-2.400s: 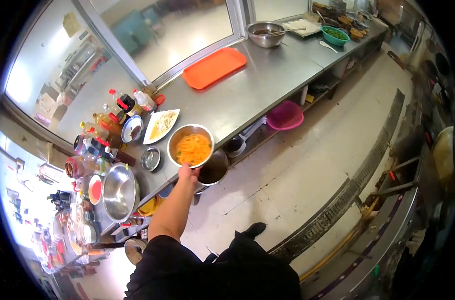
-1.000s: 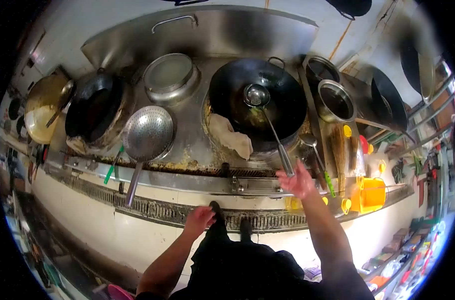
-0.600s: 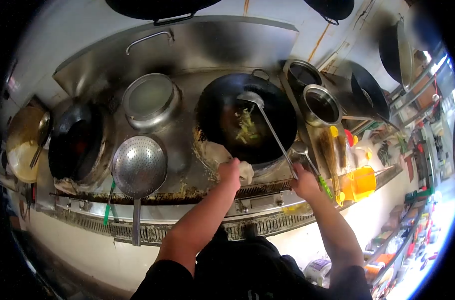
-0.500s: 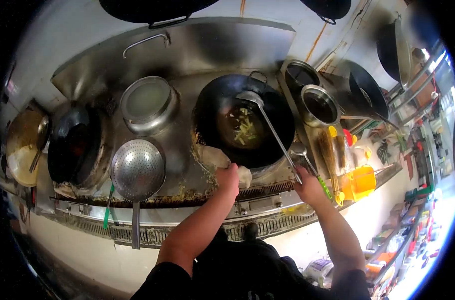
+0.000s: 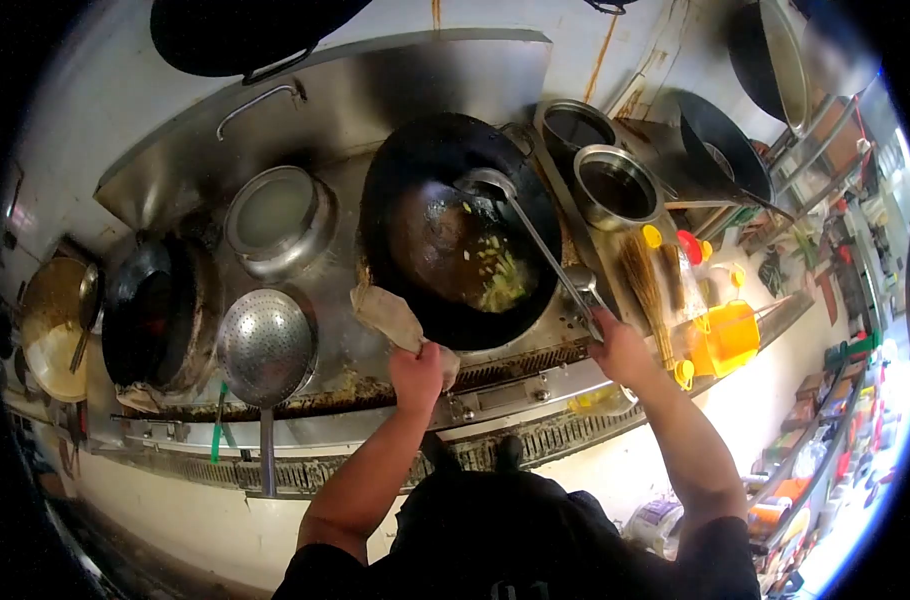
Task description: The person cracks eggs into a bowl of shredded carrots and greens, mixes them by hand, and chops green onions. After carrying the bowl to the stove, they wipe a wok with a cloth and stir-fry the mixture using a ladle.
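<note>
Left hand (image 5: 416,376): clenched; cloth (image 5: 388,317) gripped at wok (image 5: 459,230) rim.
Right hand (image 5: 621,346): closed; ladle (image 5: 489,183) held by handle.

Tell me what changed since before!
The left hand now grips the cloth by the wok; the bowl held at first is out of view. The right hand closed on the ladle, whose scoop moved to the wok's far side. The green food slid nearer and rightward. The strainer stayed put.
</note>
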### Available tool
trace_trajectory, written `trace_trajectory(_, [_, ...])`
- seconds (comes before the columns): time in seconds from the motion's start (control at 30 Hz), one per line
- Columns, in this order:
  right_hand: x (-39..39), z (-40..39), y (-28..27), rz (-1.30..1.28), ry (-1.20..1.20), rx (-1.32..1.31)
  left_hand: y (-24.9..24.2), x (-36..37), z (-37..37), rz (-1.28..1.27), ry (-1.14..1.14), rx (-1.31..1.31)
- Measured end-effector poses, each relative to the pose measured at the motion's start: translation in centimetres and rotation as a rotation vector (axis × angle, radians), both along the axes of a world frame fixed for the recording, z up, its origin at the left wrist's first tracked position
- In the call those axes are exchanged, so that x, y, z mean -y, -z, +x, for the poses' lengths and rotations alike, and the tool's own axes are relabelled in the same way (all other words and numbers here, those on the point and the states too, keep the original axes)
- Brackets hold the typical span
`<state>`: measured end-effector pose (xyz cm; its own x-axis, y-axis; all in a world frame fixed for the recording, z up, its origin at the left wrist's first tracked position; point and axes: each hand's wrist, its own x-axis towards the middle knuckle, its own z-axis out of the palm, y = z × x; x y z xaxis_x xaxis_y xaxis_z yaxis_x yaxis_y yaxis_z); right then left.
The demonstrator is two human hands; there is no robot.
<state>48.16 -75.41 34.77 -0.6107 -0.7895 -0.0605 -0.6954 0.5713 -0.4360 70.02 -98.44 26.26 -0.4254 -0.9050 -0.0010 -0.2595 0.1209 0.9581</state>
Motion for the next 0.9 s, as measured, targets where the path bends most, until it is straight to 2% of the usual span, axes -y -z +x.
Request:
trace_trajectory(0.23, [-2.6,1.1,-0.6,0.119,0.151,0.105,1.3,-1.3,0.5,-0.013,-0.007,-0.066])
trace_trajectory(0.3, [-3.5,1.4,-0.3,0.162,0.172,0.088,1.0,-1.8,0.6,-0.125,-0.009,-0.004])
trace_trajectory(0.4, [-5.1,1.7,1.6,0.096,0.132,-0.019,-0.5,-2.9,0.7,-0.083,0.056,-0.054])
trace_trajectory(0.43, [-5.5,1.8,2.1,0.097,0.134,-0.019,0.3,-3.0,0.7,-0.083,0.057,-0.053])
trace_trajectory(0.5, [-5.9,2.0,2.4,0.096,0.145,-0.011,2.0,-3.2,0.8,-0.400,0.056,0.034])
trace_trajectory(0.63, [-7.1,1.9,3.1,0.139,0.186,0.099,3.0,-3.9,0.9,-0.459,0.089,0.064])
trace_trajectory(0.7, [-7.9,1.8,4.0,-0.042,0.108,0.003,2.9,-4.2,1.0,-0.506,0.095,0.056])
trace_trajectory(0.83, [-8.6,2.4,4.1,-0.017,0.170,0.076,2.0,-5.2,0.9,-0.611,0.086,0.082])
trace_trajectory(0.9, [-9.2,3.0,4.4,-0.052,0.201,0.130,1.6,-5.6,1.1,-0.731,0.185,0.107])
